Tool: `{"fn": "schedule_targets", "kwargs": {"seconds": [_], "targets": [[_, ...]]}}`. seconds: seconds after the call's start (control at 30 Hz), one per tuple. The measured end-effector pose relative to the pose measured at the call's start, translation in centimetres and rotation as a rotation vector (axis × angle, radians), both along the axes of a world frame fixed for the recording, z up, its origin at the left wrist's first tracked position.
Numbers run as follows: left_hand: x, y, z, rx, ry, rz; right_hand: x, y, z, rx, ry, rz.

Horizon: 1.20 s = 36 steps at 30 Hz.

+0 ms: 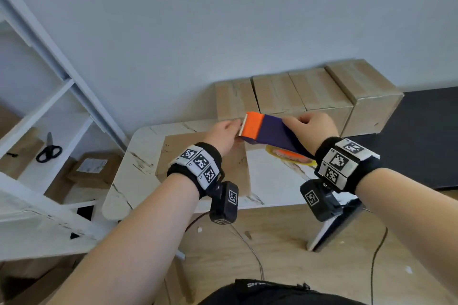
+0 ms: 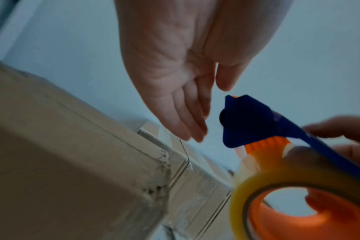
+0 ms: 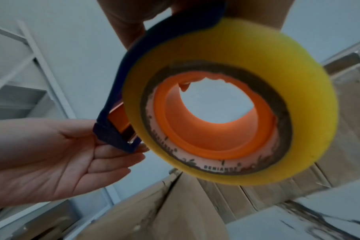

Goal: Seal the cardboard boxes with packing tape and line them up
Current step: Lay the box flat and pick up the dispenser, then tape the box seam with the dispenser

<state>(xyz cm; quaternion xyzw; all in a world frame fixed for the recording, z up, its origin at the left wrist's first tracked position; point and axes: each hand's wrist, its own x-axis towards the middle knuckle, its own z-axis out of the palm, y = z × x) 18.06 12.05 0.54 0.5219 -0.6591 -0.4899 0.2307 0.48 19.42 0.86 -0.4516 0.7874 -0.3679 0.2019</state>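
A blue and orange tape dispenser (image 1: 270, 131) with a yellow tape roll (image 3: 298, 81) hangs above the marble table (image 1: 272, 181). My right hand (image 1: 307, 122) grips its blue handle from the right. At its orange cutter end, the straight fingers of my left hand (image 1: 233, 129) touch the dispenser's tip (image 3: 113, 136). Below my left hand a brown cardboard box (image 1: 198, 153) lies on the table, clear tape showing on its corner (image 2: 175, 165). Several taped boxes (image 1: 297, 91) stand in a row along the wall behind.
A white shelf unit (image 1: 62, 96) stands at the left with black scissors (image 1: 48, 151) and a labelled parcel (image 1: 94, 168) on it. A dark surface (image 1: 421, 136) lies to the right of the boxes. Cables (image 1: 255, 255) run across the wooden floor.
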Motion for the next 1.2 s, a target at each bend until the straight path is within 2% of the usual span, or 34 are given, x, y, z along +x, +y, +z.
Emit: {"fn": "schedule_targets", "kwargs": {"seconds": [0.1, 0.23, 0.4, 0.77, 1.0, 1.2], "targets": [[0.3, 0.7, 1.2, 0.181, 0.251, 0.085, 0.3, 0.1, 0.7, -0.029, -0.018, 0.028], [1.6, 1.4, 2.2, 0.23, 0.33, 0.097, 0.9, 0.2, 1.3, -0.06, -0.031, 0.078], [3.8, 1.5, 2.8, 0.236, 0.324, 0.155, 2.0, 0.0, 2.3, -0.087, -0.02, 0.145], [8.2, -0.6, 3.8, 0.096, 0.203, 0.234, 5.3, -2.0, 3.0, -0.043, 0.242, 0.326], [13.0, -3.2, 3.8, 0.088, 0.195, 0.462, 3.4, -2.4, 2.2, 0.058, 0.337, 0.296], [13.4, -4.2, 2.1, 0.163, 0.124, 0.52, 4.3, -3.2, 1.6, 0.164, 0.465, 0.297]]}}
